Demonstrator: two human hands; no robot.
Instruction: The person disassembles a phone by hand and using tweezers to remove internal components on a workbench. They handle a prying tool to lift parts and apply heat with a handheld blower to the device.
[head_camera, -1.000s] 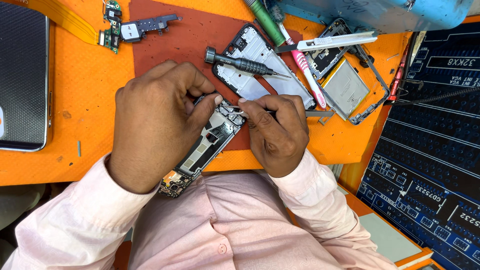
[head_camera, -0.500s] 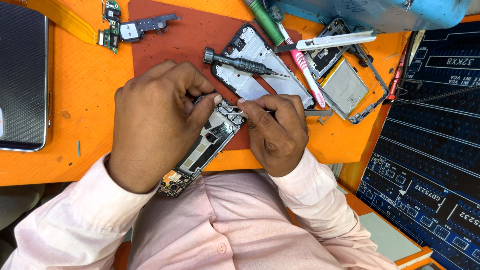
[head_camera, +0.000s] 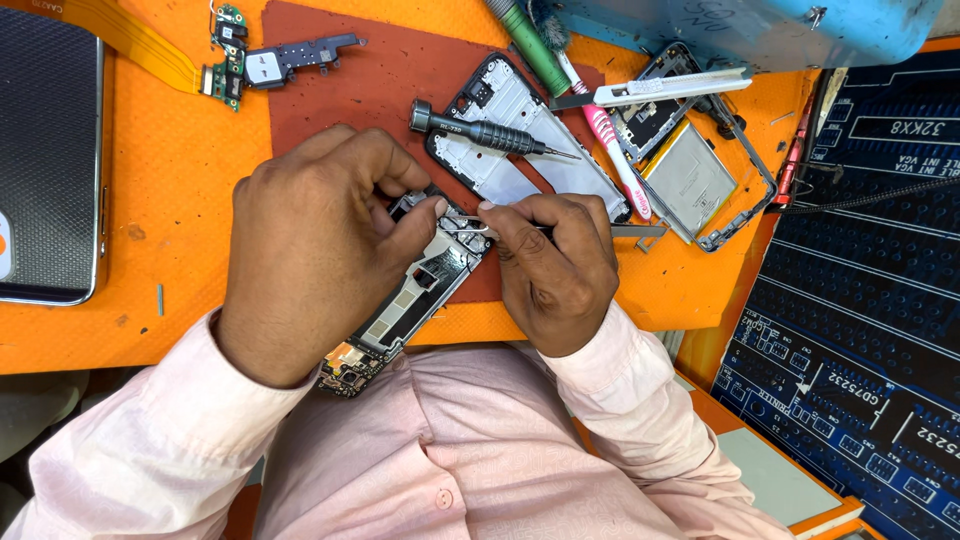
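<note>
At the orange worktop's near edge, the left hand (head_camera: 310, 250) grips a stripped black phone frame (head_camera: 415, 295) while the right hand (head_camera: 555, 270) pinches thin metal tweezers (head_camera: 470, 224) on its upper end, disassembly evidently well along but unfinished.

A dark slab like a screen (head_camera: 48, 150), with a finely dotted face and silvery edge, lies flat on the orange bench (head_camera: 170, 260) at the far left, cut off by the frame. Along the right side lies a dark blue mat (head_camera: 860, 330), printed with pale lines and lettering in rows. A blue box (head_camera: 760, 25) with scribbled marks sits at the top edge.
</note>
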